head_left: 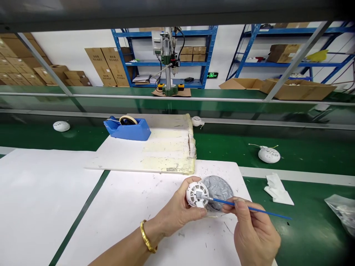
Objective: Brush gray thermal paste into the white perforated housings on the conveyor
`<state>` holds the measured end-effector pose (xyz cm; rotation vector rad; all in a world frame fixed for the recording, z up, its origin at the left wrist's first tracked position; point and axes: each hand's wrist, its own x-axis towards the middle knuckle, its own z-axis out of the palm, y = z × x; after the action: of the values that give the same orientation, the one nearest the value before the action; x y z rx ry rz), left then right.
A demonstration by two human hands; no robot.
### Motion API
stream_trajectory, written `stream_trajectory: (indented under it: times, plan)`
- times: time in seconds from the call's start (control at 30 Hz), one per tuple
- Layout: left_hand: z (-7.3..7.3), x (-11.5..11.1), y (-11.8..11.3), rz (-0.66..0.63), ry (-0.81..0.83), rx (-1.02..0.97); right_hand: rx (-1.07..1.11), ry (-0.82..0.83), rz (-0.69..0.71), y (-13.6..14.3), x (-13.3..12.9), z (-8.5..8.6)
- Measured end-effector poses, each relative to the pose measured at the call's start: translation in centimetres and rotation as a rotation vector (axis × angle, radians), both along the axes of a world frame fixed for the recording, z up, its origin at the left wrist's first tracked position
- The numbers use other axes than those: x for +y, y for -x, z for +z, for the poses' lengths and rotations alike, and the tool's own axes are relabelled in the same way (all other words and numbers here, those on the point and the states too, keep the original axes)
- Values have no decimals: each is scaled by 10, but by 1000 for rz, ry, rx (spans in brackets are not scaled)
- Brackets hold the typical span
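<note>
My left hand (184,207) grips a round white vented plastic part (191,189) between thumb and fingers, its slotted face turned toward me. In my right hand (251,225) is a thin blue-handled brush (230,202), pinched near the middle of its handle. The brush tip rests on or just over the centre of the slotted face, where a grey patch shows. Behind the part lies a round dish of grey paste (220,190) with a wrinkled surface, standing on white paper (133,218).
A blue tape dispenser (133,130) stands on a stained white board (166,147). More white vented parts lie around, one at the right with wires (269,154) and another at the left (61,126). A crumpled tissue (278,189) and a plastic bag (344,210) lie at the right.
</note>
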<state>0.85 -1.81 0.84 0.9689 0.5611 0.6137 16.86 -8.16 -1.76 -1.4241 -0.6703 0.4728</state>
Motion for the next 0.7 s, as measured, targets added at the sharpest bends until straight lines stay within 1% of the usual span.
stream_trajectory:
  times: [0.13, 0.23, 0.3, 0.4, 0.47, 0.53, 0.63, 0.7]
  plan:
    - [1, -1, 0, 9, -9, 36, -207, -92, 30, -6, -2, 1]
    - [0, -1, -1, 18, -15, 57, -346, -92, 59, -12, -3, 2]
    - [-1, -1, -1, 24, -19, 58, -404, -91, 77, -14, -4, 6]
    - [-1, -1, -1, 33, -25, 55, -440, -108, 79, -11, -4, 17]
    - [-1, -1, 0, 38, -30, 58, -415, -120, 58, -7, -4, 26]
    - [0, -1, 0, 37, -35, 64, -338, -117, 19, -4, -4, 32]
    - [1, -1, 1, 39, -35, 55, -126, -99, -21, -3, -3, 33]
    - [2, -1, 1, 44, -28, 54, 55, -101, -10, -4, -1, 30]
